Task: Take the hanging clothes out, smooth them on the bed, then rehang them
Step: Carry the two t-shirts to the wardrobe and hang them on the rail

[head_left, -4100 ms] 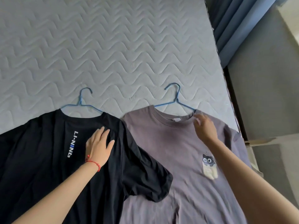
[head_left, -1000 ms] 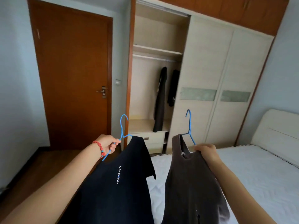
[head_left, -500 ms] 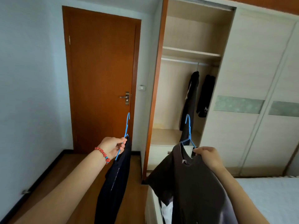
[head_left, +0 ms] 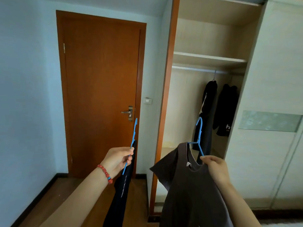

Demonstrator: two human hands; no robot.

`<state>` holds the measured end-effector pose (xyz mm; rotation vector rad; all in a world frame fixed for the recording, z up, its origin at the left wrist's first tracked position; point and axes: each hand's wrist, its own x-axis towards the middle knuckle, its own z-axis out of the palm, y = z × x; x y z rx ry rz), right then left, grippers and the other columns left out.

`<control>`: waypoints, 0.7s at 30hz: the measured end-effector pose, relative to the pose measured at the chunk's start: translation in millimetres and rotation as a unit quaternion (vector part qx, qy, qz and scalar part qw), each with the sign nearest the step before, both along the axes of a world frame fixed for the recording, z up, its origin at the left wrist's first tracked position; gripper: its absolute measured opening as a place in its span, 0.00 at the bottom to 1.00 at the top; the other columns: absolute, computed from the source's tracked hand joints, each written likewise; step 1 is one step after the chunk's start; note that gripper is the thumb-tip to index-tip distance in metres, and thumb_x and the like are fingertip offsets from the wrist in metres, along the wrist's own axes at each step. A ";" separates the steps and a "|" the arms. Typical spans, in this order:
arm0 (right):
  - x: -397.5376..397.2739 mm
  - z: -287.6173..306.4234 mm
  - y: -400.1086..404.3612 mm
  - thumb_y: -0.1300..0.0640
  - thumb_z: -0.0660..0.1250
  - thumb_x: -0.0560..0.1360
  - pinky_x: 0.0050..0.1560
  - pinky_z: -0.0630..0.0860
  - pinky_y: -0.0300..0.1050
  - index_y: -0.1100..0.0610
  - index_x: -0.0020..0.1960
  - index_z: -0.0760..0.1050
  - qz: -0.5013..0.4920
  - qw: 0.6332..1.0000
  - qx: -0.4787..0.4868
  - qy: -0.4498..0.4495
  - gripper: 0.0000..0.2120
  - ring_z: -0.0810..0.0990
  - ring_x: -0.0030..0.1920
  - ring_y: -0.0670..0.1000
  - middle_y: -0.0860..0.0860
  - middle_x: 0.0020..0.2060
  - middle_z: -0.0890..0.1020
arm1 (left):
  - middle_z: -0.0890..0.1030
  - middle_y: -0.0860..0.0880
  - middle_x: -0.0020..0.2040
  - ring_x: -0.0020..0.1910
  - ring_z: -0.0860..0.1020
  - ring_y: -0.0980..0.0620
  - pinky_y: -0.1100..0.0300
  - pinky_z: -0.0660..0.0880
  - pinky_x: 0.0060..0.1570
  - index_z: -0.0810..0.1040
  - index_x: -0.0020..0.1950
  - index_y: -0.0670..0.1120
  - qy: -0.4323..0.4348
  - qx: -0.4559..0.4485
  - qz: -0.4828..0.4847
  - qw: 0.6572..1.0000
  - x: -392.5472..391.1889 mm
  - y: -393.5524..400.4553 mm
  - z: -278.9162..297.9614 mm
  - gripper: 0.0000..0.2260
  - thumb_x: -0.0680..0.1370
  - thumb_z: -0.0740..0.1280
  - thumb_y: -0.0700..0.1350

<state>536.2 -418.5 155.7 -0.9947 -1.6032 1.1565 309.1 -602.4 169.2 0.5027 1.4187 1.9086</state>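
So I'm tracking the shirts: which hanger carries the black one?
The hanger in the left hand carries the black shirt; the right hand holds the brown-grey one.

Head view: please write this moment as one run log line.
left hand: holds black shirt hanger | right hand: holds grey shirt hanger | facing open wardrobe

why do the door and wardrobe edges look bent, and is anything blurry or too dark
Head view: wide-angle lens bows the door and wardrobe frame; even daylight, no glare; the clothes hanging inside are dark and lack detail; both hands look sharp.
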 end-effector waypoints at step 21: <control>-156.1 15.0 246.5 0.68 0.64 0.72 0.21 0.67 0.28 0.66 0.33 0.77 -0.206 0.978 -0.027 0.000 0.09 0.71 0.29 0.50 0.56 0.27 0.75 | 0.74 0.44 0.31 0.22 0.73 0.55 0.67 0.72 0.23 0.77 0.39 0.36 0.033 0.014 -0.248 0.968 -169.8 376.9 12.9 0.06 0.75 0.64 0.34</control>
